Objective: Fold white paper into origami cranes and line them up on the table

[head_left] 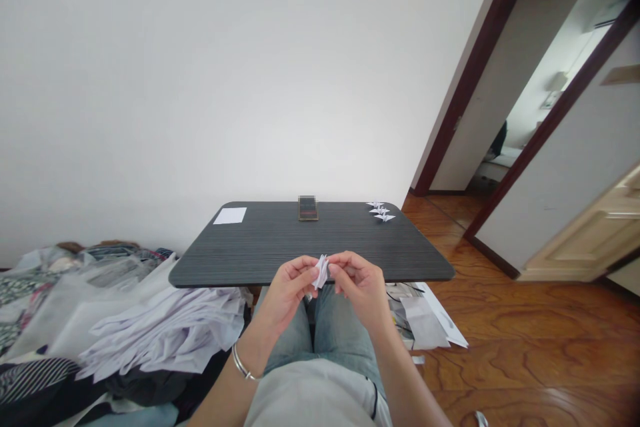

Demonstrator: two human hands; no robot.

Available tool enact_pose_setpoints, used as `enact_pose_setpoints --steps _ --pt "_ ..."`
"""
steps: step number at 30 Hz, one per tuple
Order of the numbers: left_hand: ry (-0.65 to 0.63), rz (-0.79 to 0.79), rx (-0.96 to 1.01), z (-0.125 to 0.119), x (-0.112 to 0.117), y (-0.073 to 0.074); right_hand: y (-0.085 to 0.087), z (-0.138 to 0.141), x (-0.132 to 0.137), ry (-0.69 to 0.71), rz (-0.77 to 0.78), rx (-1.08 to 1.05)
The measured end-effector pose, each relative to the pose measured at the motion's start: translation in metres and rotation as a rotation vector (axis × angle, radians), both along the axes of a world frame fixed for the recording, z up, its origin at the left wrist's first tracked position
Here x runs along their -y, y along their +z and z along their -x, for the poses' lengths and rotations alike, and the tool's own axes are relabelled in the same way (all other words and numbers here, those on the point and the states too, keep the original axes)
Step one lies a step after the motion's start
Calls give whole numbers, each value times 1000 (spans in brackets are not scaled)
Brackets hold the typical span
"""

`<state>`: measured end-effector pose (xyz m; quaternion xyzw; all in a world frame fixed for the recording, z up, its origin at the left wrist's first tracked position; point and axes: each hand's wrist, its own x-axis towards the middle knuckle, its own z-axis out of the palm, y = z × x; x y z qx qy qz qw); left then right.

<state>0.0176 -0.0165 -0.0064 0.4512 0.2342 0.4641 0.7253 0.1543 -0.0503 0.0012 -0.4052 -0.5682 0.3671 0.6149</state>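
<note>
Your left hand [290,287] and your right hand [361,283] are close together, just over your knees. Between them is a small folded paper [321,271]. It is white and has many little folds. Both hands pinch it. Your left fingers hold its left side and your right fingers hold its right side. The fingers of both hands are curled in around it. The paper is up in the air and does not touch the table.

A silver bracelet [243,363] sits on your left wrist.

Right past your hands is a dark table [280,247]. Its near edge is just behind your fingers. At the far side of the table, straight ahead of your hands, stands a small dark thing [308,208]. It is too small to tell what it is. Far ahead and to the left of your left hand lies a flat white sheet [230,215]. Far ahead and to the right of your right hand sit three little paper birds [381,211], close together.

Below your hands are your blue jeans [335,327]. To the left of your left hand is a big pile of white sheets [165,330]. Down to the right of your right hand, some loose papers [430,323] lie on the wood floor.
</note>
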Motion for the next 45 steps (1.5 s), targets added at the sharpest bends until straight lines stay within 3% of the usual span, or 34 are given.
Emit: enact_pose_setpoints --steps 12,34,45 --pt "-44 32 11 0 0 0 4 2 -1 78 30 -72" --pt "-7 -19 -43 0 2 2 7 7 1 1 31 -80" --pt "-117 28 -16 1 2 1 9 -6 -4 185 33 -115"
